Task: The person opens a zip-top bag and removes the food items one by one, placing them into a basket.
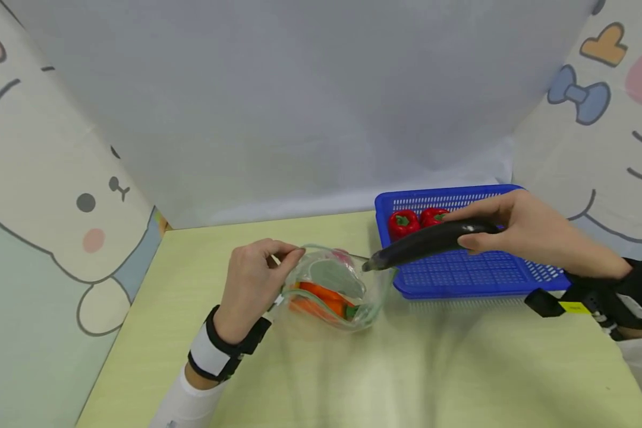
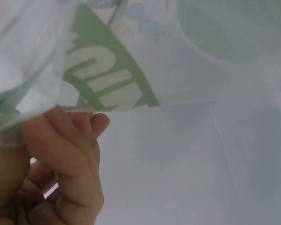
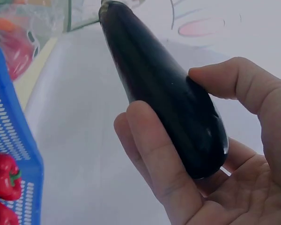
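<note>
A clear plastic bag (image 1: pixel 336 291) with green print lies on the yellow-green table (image 1: pixel 433 368), holding orange carrots (image 1: pixel 323 297). My left hand (image 1: pixel 259 279) pinches the bag's rim and holds its mouth open; in the left wrist view the fingers (image 2: pixel 68 154) grip the bag's film (image 2: pixel 107 79). My right hand (image 1: pixel 513 229) grips a dark purple eggplant (image 1: pixel 433 241) by its thick end, its tip pointing left at the bag's mouth. In the right wrist view the eggplant (image 3: pixel 164 89) lies between fingers and thumb.
A blue plastic basket (image 1: pixel 460 273) stands at the right rear of the table with two red peppers (image 1: pixel 414 221) in its far corner. Cartoon-printed panels wall the table at left and right, with a grey backdrop behind.
</note>
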`<move>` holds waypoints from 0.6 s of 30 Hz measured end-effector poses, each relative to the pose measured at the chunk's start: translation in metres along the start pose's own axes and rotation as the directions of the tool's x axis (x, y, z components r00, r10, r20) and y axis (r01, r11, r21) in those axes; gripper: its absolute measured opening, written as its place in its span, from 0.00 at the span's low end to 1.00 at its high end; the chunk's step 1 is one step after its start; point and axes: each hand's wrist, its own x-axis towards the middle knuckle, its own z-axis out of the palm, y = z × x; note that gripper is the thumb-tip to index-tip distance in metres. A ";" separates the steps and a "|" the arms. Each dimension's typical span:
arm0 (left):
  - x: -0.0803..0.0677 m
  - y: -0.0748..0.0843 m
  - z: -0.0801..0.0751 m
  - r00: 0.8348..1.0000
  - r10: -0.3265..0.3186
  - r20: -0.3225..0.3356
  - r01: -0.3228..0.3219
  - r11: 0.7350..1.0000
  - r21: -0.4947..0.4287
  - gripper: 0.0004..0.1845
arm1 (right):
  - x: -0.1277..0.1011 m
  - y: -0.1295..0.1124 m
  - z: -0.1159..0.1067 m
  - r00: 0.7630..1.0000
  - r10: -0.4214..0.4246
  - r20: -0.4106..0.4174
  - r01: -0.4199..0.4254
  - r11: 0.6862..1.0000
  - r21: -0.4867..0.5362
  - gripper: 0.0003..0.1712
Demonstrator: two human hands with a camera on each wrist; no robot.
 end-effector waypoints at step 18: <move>0.000 -0.001 0.000 1.000 -0.013 -0.008 0.013 1.000 -0.010 0.04 | 0.058 0.093 -0.001 0.972 0.178 0.154 -0.181 0.984 0.007 0.26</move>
